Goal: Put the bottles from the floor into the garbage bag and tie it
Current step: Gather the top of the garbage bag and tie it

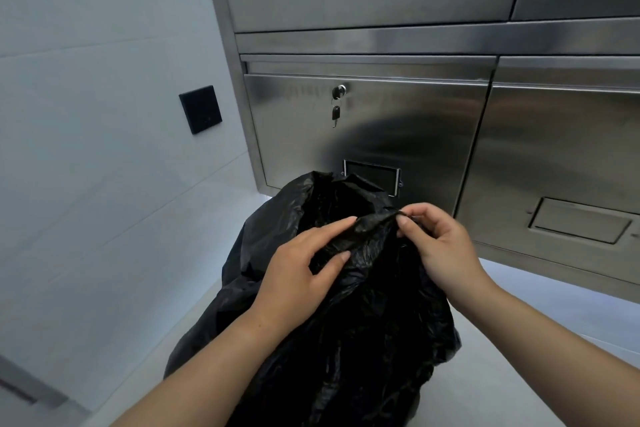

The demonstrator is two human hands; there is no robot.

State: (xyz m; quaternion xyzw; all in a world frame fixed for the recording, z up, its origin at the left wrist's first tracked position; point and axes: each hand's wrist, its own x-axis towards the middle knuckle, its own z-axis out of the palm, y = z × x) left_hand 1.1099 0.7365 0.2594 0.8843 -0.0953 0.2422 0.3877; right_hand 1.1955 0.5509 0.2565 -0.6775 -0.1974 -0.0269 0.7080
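Note:
A black garbage bag (346, 340) stands bulging on the pale floor in front of me. Its top edge is bunched into a fold between my two hands. My left hand (298, 270) pinches the plastic from the left, index finger stretched along the fold and thumb pressed under it. My right hand (440, 246) grips the same fold from the right with fingertips curled over the rim. No bottles are visible; the bag's inside is hidden.
A stainless steel cabinet (415, 121) stands right behind the bag, with a key (336, 113) hanging from a door lock. A white tiled wall with a black wall plate (201, 109) is on the left. Pale floor (519, 374) shows to the right of the bag.

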